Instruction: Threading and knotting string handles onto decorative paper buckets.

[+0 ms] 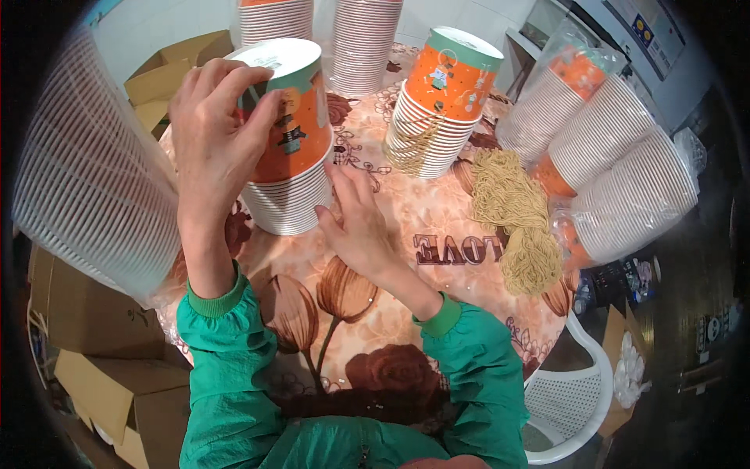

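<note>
An upside-down stack of orange and green paper buckets [301,144] stands on the table, left of the middle, its white rims packed together below. My left hand [215,109] grips the topmost bucket near its upper end, thumb on the printed front and fingers bent over the green band. Low on the stack's right side, my right hand [358,223] has its fingers apart, the fingertips at or very close to the rims. Another stack of paper buckets [445,78] stands farther right with strands of yellow string round its rims. A loose bundle of yellow string [519,219] lies nearer me.
Plastic-wrapped bucket stacks [625,195] lie along the table's right edge. A tall wrapped stack [101,172] leans at the left, and more stand at the back. Cardboard boxes [117,375] sit at the lower left; a white chair [574,391] is at the lower right.
</note>
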Demonstrator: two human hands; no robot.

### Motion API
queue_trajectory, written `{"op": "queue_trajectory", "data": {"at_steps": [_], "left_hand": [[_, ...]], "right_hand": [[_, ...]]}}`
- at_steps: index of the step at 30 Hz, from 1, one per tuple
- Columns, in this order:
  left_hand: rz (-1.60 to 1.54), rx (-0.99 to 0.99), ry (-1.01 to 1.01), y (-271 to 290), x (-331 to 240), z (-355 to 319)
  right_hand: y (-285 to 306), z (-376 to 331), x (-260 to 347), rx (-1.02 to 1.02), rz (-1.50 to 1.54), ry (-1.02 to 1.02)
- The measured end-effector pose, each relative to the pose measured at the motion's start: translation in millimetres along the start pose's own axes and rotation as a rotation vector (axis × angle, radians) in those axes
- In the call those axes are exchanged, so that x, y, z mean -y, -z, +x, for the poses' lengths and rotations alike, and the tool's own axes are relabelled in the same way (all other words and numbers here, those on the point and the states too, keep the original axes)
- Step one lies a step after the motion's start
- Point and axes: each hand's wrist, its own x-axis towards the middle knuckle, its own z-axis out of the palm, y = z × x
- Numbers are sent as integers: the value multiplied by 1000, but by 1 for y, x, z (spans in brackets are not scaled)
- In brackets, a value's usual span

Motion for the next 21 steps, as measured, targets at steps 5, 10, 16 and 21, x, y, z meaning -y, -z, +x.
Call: {"op": "queue_trajectory", "data": {"at_steps": [5, 10, 16, 21], "left_hand": [[-143, 38, 55, -3, 8, 1], [-254, 22, 117, -13, 15, 0], [-323, -23, 85, -18, 17, 1], [-352, -76, 40, -20, 15, 2]], "right_hand": [[-1, -5, -3, -47, -58, 76], [2, -3, -5, -67, -159, 118], [7, 6, -1, -95, -286, 182], [7, 13, -6, -130, -399, 240]]}}
